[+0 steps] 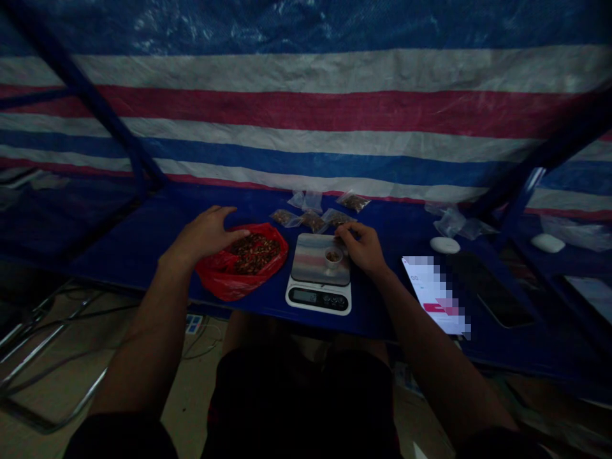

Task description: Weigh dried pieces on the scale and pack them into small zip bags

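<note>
From my end I read the left hand [203, 236] with its fingers loose and apart, thumb reaching over the red bag [222, 280]; whether it touches the rim, I can't tell. The right hand [366, 252] has thumb and forefinger close together at the far right corner of the scale [318, 299], and I can't tell whether they pinch anything (the light is poor on my feed). Just beside that hand, on the steel plate, stands a small cup [333, 258] with some brown pieces in it, upright, presumably so that its load bears on the scale alone. The red bag lies left of the scale, its mouth spread wide, which I'd judge leaves the brown pieces [255, 255] within easy reach. Behind the scale, small clear bags [312, 222] with brown contents lie grouped, probably to leave the front free. Further right, a lit phone [430, 296] lies on the blue worktop [162, 233] with a white oval object [444, 245] behind it, and a striped tarp [306, 108] hangs behind everything.
</note>
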Available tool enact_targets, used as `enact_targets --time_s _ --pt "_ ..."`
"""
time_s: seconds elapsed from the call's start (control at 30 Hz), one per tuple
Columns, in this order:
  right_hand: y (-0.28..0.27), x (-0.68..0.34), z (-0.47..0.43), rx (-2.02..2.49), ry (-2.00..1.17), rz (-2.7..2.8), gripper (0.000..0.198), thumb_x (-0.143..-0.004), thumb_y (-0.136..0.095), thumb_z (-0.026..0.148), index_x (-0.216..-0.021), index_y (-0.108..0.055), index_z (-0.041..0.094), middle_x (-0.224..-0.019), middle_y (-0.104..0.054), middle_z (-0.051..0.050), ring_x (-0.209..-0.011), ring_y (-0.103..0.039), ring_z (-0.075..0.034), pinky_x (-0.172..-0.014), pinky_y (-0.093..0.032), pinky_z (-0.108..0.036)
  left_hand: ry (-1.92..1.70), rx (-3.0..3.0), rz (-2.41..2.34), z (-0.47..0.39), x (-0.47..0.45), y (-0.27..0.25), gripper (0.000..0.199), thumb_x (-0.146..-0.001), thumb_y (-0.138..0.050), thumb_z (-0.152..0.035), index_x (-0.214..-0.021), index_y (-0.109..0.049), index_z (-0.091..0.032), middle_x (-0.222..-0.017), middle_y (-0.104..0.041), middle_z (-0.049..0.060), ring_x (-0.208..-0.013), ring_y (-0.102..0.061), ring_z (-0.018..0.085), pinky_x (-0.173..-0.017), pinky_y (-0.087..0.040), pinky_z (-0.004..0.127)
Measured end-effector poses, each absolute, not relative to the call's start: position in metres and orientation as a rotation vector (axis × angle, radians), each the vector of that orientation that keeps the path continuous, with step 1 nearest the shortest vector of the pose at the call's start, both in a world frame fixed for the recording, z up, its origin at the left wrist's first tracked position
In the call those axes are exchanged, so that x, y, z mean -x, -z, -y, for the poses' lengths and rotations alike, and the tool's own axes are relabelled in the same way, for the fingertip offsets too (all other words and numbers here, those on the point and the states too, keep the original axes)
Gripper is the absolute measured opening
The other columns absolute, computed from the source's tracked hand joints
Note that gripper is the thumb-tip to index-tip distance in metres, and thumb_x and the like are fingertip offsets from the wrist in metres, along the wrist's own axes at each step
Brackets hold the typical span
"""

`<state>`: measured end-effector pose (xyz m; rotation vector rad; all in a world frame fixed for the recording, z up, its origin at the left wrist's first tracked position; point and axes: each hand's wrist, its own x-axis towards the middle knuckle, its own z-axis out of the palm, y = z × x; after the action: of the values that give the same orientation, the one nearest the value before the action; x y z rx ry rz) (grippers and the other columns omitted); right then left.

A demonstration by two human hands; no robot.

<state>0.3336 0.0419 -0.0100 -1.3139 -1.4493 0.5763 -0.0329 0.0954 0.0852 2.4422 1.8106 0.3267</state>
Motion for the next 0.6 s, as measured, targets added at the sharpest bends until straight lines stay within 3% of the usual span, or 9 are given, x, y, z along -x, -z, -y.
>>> enact_targets --time_s 0.1,0.2,0.43,0.6 --pt "0.010 -0.334 -0.041 1.312 -0.591 1.452 0.027 -0.092 -0.064 0.041 -0.076 -0.075 0.022 -0.078 -0.078 -0.004 -0.078 -0.071 -0.023 -0.073 -0.053 -0.036 -0.114 -2.317 -1.625 -0.119 0.021 -0.081 0.051 -0.088 -0.065 -0.053 -0.122 -0.078 -0.017 -0.115 -0.082 0.012 -0.101 -0.078 0.026 -0.088 -0.058 0.029" --pt "0.009 -0.335 -0.039 1.323 -0.596 1.433 0.028 -0.092 -0.065 0.043 -0.077 -0.076 0.022 -0.079 -0.078 -0.004 -0.078 -0.071 -0.023 -0.072 -0.052 -0.036 -0.168 -2.368 -1.541 -0.125 0.010 -0.096 0.035 -0.091 -0.059 -0.041 -0.106 -0.082 -0.019 -0.104 -0.084 0.009 -0.091 -0.078 0.024 -0.081 -0.057 0.029" --pt "0.008 -0.337 -0.040 1.337 -0.555 1.413 0.027 -0.092 -0.065 0.042 -0.077 -0.076 0.022 -0.081 -0.078 -0.006 -0.080 -0.070 -0.024 -0.074 -0.051 -0.036 -0.490 -2.532 -1.599 -0.098 0.000 -0.147 0.036 -0.093 -0.053 -0.029 -0.113 -0.079 -0.015 -0.108 -0.082 0.011 -0.093 -0.075 0.024 -0.092 -0.058 0.035" --pt "0.008 -0.337 -0.039 1.341 -0.576 1.416 0.028 -0.092 -0.065 0.044 -0.077 -0.075 0.022 -0.079 -0.077 -0.005 -0.079 -0.069 -0.024 -0.072 -0.051 -0.036 -0.323 -2.529 -1.679 -0.099 -0.001 -0.135 0.033 -0.096 -0.056 -0.034 -0.113 -0.080 -0.019 -0.112 -0.081 0.011 -0.099 -0.074 0.028 -0.096 -0.057 0.040"
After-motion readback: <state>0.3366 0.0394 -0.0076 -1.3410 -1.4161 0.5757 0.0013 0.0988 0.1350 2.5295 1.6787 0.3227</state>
